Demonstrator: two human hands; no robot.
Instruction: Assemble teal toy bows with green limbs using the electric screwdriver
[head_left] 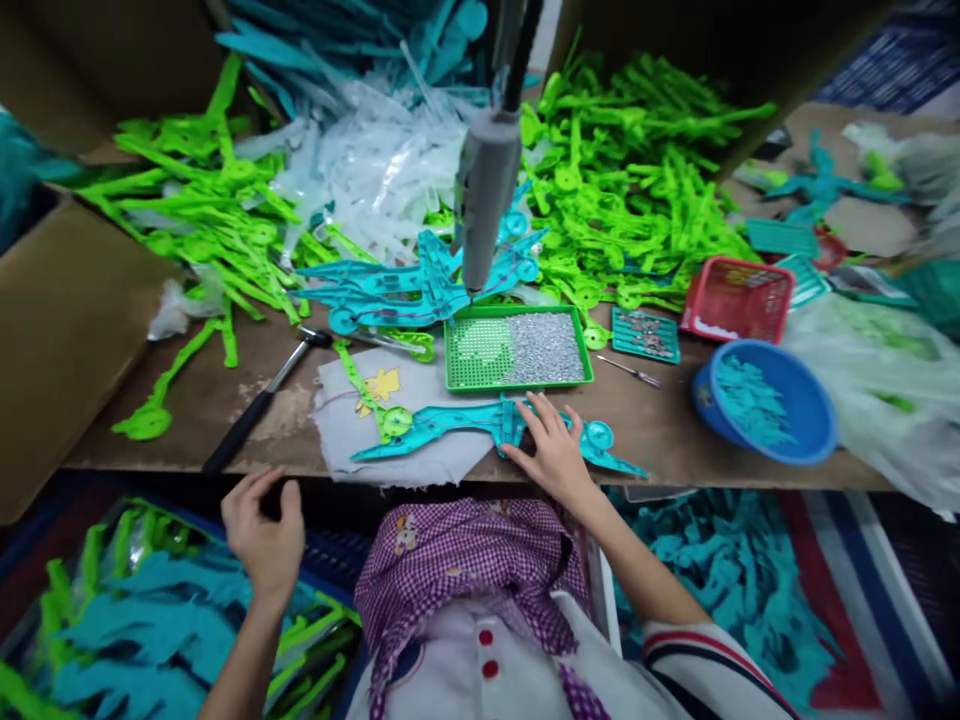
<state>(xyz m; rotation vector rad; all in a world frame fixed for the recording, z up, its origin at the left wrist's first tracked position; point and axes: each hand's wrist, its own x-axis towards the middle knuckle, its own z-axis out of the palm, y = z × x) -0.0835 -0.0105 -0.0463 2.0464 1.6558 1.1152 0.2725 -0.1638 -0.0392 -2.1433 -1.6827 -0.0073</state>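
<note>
Right hand (553, 445) pressed flat, fingers spread, on a teal plastic part (480, 425) lying on a grey cloth (341, 440) at the near edge of the counter (652, 420), just near of a green tray (517, 349) of small silvery bits. Left hand (264, 535) below the counter edge, loosely curled and holding nothing, above a bin of teal and green parts (150, 610), with a hammer (262, 400) just beyond on the counter. Farther off, a hanging grey tool (487, 190) over the tray, green parts (637, 180) heaped behind, and a blue bowl (765, 400) and red basket (739, 298) to the right.
</note>
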